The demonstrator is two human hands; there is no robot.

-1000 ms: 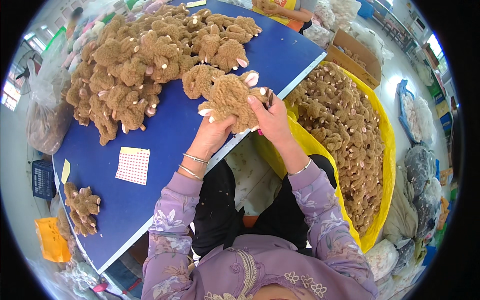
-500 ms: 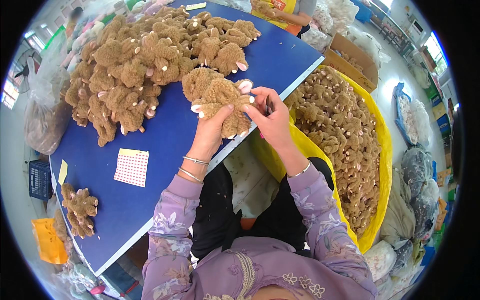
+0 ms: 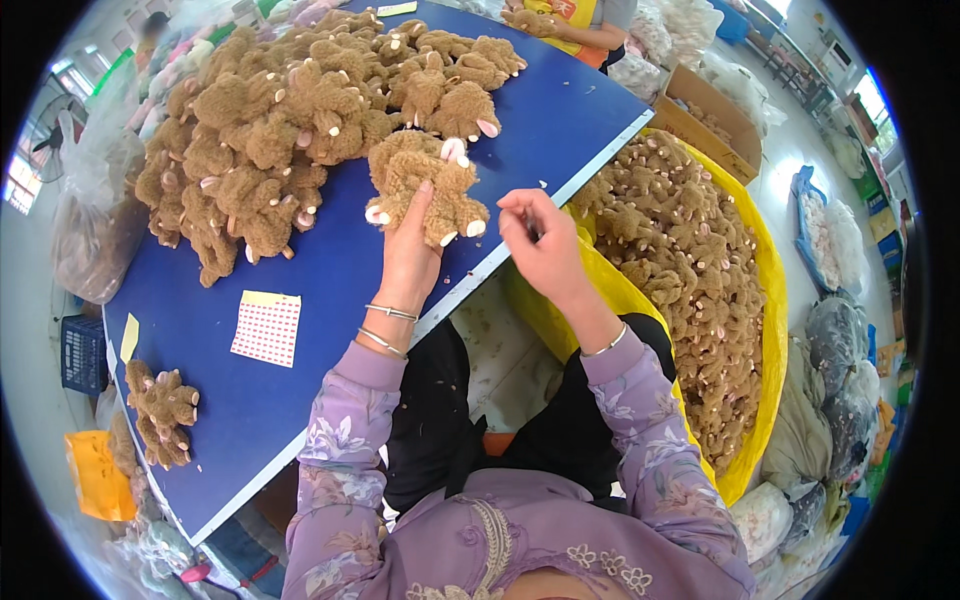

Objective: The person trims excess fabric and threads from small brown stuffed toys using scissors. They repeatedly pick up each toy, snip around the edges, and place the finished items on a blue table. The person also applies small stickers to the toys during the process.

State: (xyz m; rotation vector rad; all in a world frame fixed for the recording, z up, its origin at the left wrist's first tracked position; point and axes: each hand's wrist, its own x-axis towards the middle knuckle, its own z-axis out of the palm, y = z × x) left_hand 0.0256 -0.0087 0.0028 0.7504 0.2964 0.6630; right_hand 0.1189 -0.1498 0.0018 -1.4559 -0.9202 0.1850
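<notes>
My left hand [image 3: 410, 258] grips a curly brown plush toy [image 3: 428, 180] with pale ear linings and white paw tips, holding it over the blue table [image 3: 345, 270] near its edge. The thumb presses on the toy's front; the other fingers are hidden beneath it. To the right, apart from the toy, my right hand [image 3: 545, 248] has its fingers curled in. Something dark shows within the curl, too small to name. A big heap of similar plush toys [image 3: 265, 130] lies beyond my left hand.
A sheet of small red labels [image 3: 266, 328] and a lone plush toy [image 3: 162, 412] lie on the table's left. At right, a yellow-lined container [image 3: 768, 330] is full of plush toys, with a cardboard box [image 3: 700, 130] behind. Another person [image 3: 590, 35] stands across the table.
My right hand has let go of the plush toy and drawn slightly away to the right. My left hand has turned the toy and shifted a little left.
</notes>
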